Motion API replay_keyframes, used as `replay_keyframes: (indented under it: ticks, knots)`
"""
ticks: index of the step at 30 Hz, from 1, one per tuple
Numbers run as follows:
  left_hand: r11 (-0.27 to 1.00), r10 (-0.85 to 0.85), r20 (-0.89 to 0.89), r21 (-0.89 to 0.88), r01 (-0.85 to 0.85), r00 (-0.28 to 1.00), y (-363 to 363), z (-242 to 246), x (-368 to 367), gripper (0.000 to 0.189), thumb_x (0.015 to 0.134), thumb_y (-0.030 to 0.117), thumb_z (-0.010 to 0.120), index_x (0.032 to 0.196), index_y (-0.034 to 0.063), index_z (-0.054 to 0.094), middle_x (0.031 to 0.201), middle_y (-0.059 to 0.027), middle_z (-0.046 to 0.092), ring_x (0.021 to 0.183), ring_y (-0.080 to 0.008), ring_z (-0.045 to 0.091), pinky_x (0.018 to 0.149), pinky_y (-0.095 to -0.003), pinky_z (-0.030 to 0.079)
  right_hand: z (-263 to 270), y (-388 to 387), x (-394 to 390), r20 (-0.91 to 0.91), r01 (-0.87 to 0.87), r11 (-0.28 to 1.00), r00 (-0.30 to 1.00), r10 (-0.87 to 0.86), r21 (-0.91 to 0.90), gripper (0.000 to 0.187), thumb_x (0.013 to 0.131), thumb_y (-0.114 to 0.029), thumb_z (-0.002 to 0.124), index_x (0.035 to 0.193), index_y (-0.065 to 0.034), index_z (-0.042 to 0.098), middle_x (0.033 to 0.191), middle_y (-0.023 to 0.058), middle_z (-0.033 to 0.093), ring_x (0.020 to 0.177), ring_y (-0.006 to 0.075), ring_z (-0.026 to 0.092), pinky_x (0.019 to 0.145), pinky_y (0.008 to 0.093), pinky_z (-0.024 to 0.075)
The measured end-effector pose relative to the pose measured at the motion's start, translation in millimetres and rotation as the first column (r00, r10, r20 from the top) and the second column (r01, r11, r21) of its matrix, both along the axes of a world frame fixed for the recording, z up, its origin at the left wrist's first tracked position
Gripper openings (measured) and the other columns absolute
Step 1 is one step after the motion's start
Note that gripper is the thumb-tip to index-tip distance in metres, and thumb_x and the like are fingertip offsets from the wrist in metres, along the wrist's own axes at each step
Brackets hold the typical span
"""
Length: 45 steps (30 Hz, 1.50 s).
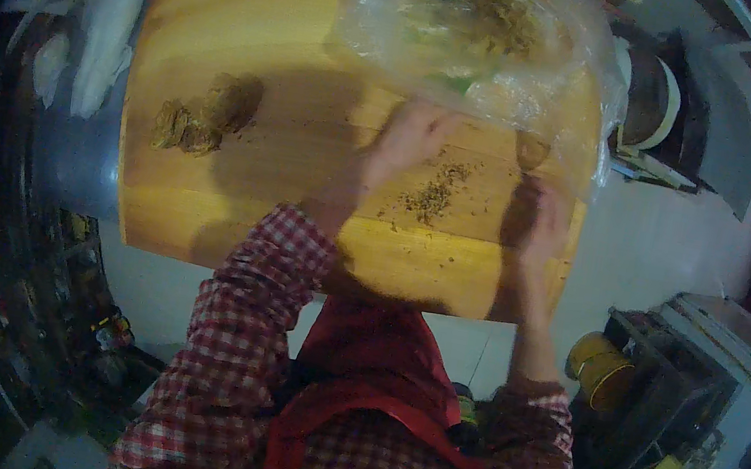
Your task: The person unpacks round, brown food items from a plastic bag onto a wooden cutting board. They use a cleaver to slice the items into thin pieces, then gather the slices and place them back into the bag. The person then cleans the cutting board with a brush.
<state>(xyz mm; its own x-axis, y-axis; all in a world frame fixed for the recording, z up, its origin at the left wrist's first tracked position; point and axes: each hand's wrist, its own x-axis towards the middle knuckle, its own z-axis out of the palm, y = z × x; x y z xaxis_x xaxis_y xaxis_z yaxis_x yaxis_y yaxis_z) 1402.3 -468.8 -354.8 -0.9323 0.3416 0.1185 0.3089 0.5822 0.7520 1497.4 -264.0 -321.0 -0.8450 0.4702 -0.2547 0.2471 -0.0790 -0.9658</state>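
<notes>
On a wooden table lies a clear plastic bag (435,32) with brown, dried plant-like material in it, across the table's far right. My left hand (412,134) is at the near edge of this bag, over the wood; blur hides whether its fingers grip the plastic. To its right, my right hand (546,220) is low over the right side of the table, close to the bag's lower corner, its fingers blurred. Loose dark brown crumbs (428,199) are scattered on the wood between my hands. Several brown, wrinkled clumps (195,127) rest on the left part of the table.
The wooden tabletop (269,22) has a straight near edge in front of my red apron (371,358). Beyond its left side are pale wrapped items (111,28). A yellow round container (601,370) and dark shelving (665,394) stand at the lower right.
</notes>
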Motion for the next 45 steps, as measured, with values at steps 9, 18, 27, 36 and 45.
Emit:
replay_keyframes:
  ticks: [9,18,27,36,45]
  knots:
    - [0.946,-0.014,0.088,0.323,-0.016,0.996,-17,-17,108,0.024,0.091,0.009,0.049,0.111,0.0028,0.062,0.107,-0.0092,0.063,0.094,-0.0240,0.058,0.081,-0.0343,0.047,-42,-3,64,-0.182,-0.116,0.936,0.982,0.057,-0.332,0.022,0.094,-0.012,0.048,0.103,0.0031,0.060,0.107,0.0130,0.060,0.105,0.0245,0.055,0.095,0.0332,0.0402]
    - [0.385,0.211,0.778,0.490,-0.782,0.592,90,-35,124,0.028,0.096,0.030,0.043,0.100,0.0073,0.060,0.082,-0.0010,0.058,0.076,-0.0138,0.056,0.069,-0.0295,0.047,-34,-67,42,0.114,0.156,0.626,0.988,-0.106,-0.764,0.032,0.098,-0.026,0.042,0.112,-0.0024,0.058,0.116,0.0109,0.059,0.114,0.0243,0.051,0.101,0.0394,0.0391]
    - [0.144,0.183,0.738,0.634,-0.760,0.650,75,90,25,0.026,0.092,0.026,0.053,0.085,0.0026,0.062,0.079,-0.0040,0.063,0.078,-0.0132,0.058,0.073,-0.0288,0.046,44,-73,-48,-0.210,-0.070,0.632,0.966,-0.149,-0.772,0.032,0.097,-0.023,0.044,0.115,-0.0008,0.058,0.116,0.0106,0.059,0.112,0.0233,0.052,0.100,0.0378,0.0394]
    - [0.960,0.281,-0.498,0.149,-0.238,0.821,-18,125,-42,0.068,0.069,-0.001,0.073,0.131,0.0045,0.046,0.127,-0.0162,0.048,0.123,-0.0351,0.040,0.101,-0.0414,0.035,95,18,-120,-0.373,0.107,0.511,0.809,0.454,0.853,0.035,0.087,-0.013,0.059,0.119,-0.0002,0.056,0.121,0.0210,0.055,0.114,0.0341,0.051,0.098,0.0394,0.0398]
    - [0.869,0.133,0.287,0.426,-0.251,0.949,29,88,-26,0.080,0.079,0.002,0.066,0.146,0.0045,0.023,0.132,-0.0162,0.048,0.114,-0.0303,0.051,0.097,-0.0404,0.042,133,64,-79,0.016,-0.228,0.851,0.968,0.250,0.473,0.034,0.074,0.003,0.059,0.108,0.0005,0.063,0.090,0.0148,0.064,0.073,0.0307,0.062,0.067,0.0353,0.0504]
